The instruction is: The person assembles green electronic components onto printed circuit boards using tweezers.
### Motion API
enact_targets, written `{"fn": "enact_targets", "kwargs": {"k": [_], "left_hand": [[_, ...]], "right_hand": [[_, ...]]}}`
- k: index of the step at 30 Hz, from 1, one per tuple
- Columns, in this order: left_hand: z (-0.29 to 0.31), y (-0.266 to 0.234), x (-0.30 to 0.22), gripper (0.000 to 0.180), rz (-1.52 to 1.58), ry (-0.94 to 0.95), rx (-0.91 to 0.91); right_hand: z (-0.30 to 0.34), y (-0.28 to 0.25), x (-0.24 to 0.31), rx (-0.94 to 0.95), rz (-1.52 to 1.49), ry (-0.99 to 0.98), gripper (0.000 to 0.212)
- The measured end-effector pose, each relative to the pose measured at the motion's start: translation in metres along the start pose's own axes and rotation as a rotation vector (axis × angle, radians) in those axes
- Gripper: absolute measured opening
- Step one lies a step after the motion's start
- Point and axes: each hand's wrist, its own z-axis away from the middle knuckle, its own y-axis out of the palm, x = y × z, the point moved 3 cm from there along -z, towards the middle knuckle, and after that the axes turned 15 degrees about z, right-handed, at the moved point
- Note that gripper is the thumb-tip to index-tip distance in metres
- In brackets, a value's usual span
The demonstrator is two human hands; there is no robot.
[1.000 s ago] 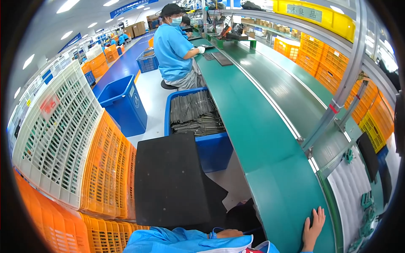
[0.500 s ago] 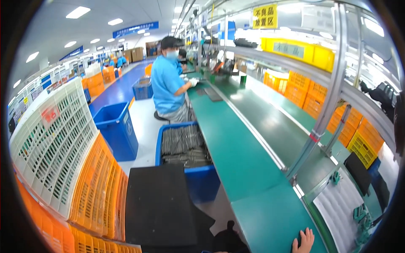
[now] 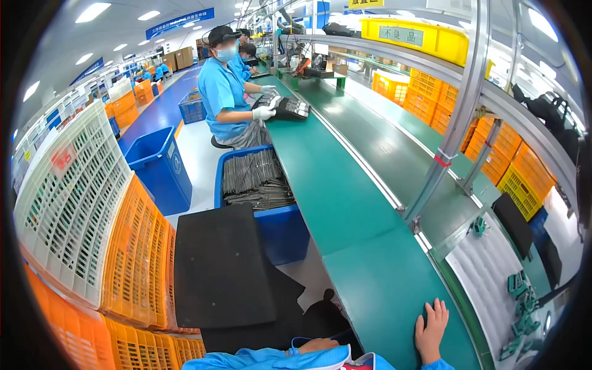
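My right hand [image 3: 433, 330] lies palm down on the green worktop [image 3: 370, 271] close to its right edge, with fingers stretched out and nothing held. My left hand [image 3: 317, 346] shows only in part at the lower edge, near my blue sleeve [image 3: 265, 357]. A thin blue cord loops at that wrist; its fingers are hidden. Left of the worktop lies a large black sheet [image 3: 222, 265]. Just beyond it stands a blue bin [image 3: 280, 231] packed with thin dark strips [image 3: 256, 176].
A co-worker in blue [image 3: 225, 92] sits farther along, white-gloved hands at a black part [image 3: 290, 108]. Orange crates [image 3: 132, 253] and a white crate [image 3: 68, 203] rise at left. A metal post [image 3: 459, 117] stands right of the worktop, near a white padded surface [image 3: 487, 283] with green pieces.
The view has tipped down, so the scene sits higher. My left wrist and sleeve have come into sight; more of my right hand shows. The co-worker now handles a bulkier black part.
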Motion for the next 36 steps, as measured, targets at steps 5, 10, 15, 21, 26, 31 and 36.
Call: {"fn": "enact_targets", "kwargs": {"k": [5, 10, 15, 21, 26, 31, 36], "left_hand": [[-0.003, -0.011, -0.053, 0.033, 0.105, -0.083, -0.037], [-0.006, -0.011, -0.061, 0.033, -0.038, -0.076, 0.045], [-0.006, -0.015, -0.084, 0.033, -0.013, 0.07, -0.026], [-0.013, -0.032, -0.146, 0.034, 0.047, 0.066, -0.007], [-0.024, -0.053, -0.173, 0.027, 0.045, 0.343, -0.281], [-0.069, -0.108, -0.221, 0.025, -0.144, 0.368, -0.607], [-0.122, -0.197, -0.199, 0.045, -0.382, 0.303, -0.997]], "right_hand": [[0.007, -0.004, -0.003, 0.01, -0.008, -0.02, 0.039], [0.006, -0.003, -0.003, 0.027, -0.017, -0.024, 0.038], [0.006, -0.006, -0.002, 0.024, -0.018, -0.016, 0.037], [0.007, 0.003, -0.007, 0.012, -0.009, -0.066, 0.038], [0.001, -0.007, 0.005, 0.011, -0.029, -0.19, 0.039], [0.0, -0.008, 0.004, 0.017, -0.026, -0.192, 0.039], [-0.001, -0.015, 0.006, 0.038, -0.053, -0.202, 0.04]]}}
